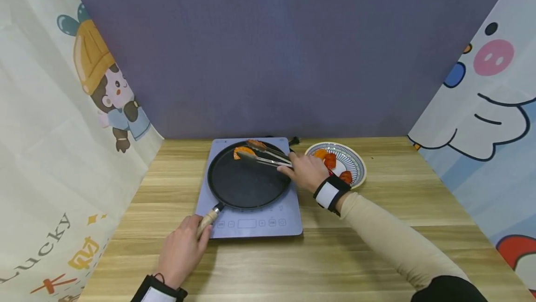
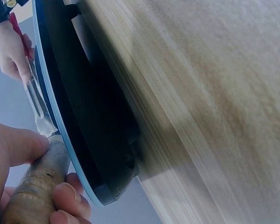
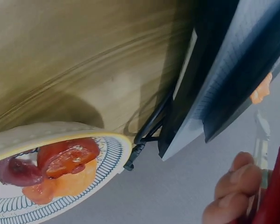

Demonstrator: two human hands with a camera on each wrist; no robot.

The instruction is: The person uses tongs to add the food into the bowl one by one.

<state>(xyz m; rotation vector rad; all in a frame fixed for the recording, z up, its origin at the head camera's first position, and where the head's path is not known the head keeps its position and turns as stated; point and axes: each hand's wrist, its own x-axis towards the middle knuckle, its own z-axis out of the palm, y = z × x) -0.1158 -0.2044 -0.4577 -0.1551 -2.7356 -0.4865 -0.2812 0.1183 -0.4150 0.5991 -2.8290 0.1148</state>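
Observation:
My left hand (image 1: 181,250) grips the wooden handle (image 1: 207,222) of a black flat frying pan (image 1: 247,183). In the left wrist view, thumb and fingers wrap that handle near the pan's rim. My right hand (image 1: 307,171) holds metal tongs (image 1: 274,163), whose red grip (image 3: 275,191) shows in the right wrist view. The tongs' tips reach over the far part of the pan. Beside them are an orange food piece (image 1: 243,151) and a browner piece (image 1: 256,144); I cannot tell whether either is pinched. A patterned plate (image 1: 357,164) with several red and orange pieces stands right of the pan.
Beneath the pan is a pale induction cooker (image 1: 255,231) with touch buttons along its front. Its black cable (image 3: 154,119) runs between cooker and plate. Everything stands on a wooden table (image 1: 268,269), with a grey-blue panel (image 1: 276,60) behind and printed curtains at both sides.

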